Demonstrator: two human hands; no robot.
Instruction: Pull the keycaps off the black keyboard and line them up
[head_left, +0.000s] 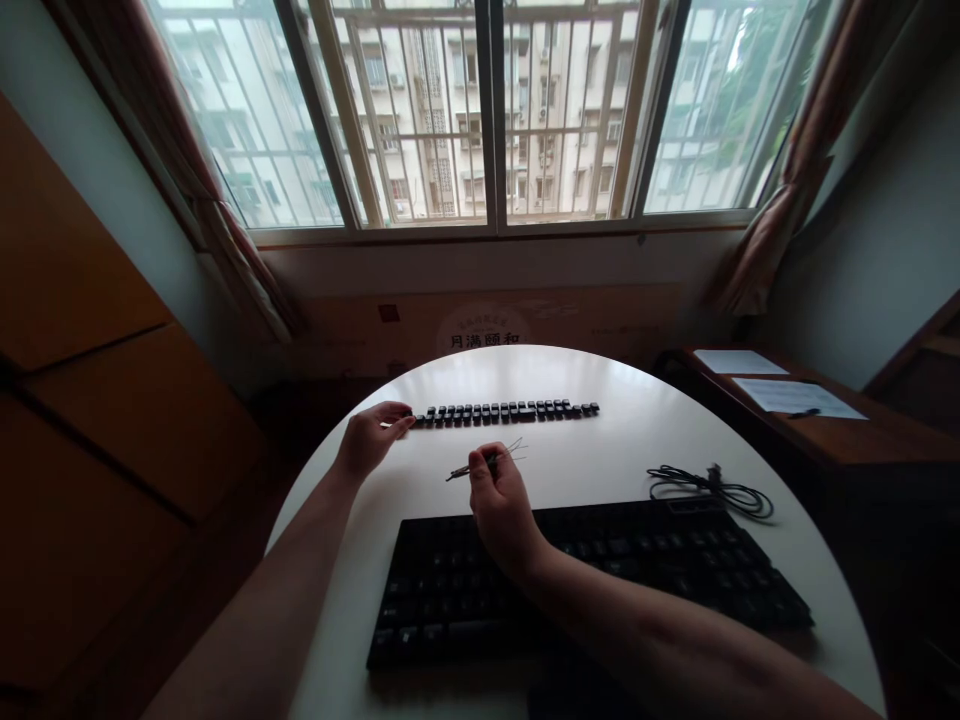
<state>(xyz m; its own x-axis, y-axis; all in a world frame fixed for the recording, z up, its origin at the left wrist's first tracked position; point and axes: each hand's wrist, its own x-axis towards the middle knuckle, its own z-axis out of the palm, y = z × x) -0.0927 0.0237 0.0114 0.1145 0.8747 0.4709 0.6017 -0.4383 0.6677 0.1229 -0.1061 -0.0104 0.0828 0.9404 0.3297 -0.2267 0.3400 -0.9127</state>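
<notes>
Small black keycaps (495,412) stand in a long double row across the far half of the white round table. At the row's left end, my left hand (369,438) has its thumb and fingers closed around a keycap (418,419). My right hand (501,497) is closed around a wire keycap puller (514,450), whose thin wires stick out past the fingers on the right and a thin end on the left. Below that hand lies a black keyboard (645,555). My right forearm covers part of its middle, and the hand is above its back edge.
A coiled black cable (709,490) rests behind the keyboard's right side. The round table (600,470) curves toward the window. On the right, a brown wooden table (832,435) holds paper sheets (799,397) and a dark pen (805,413). An orange-brown cabinet (82,420) stands at left.
</notes>
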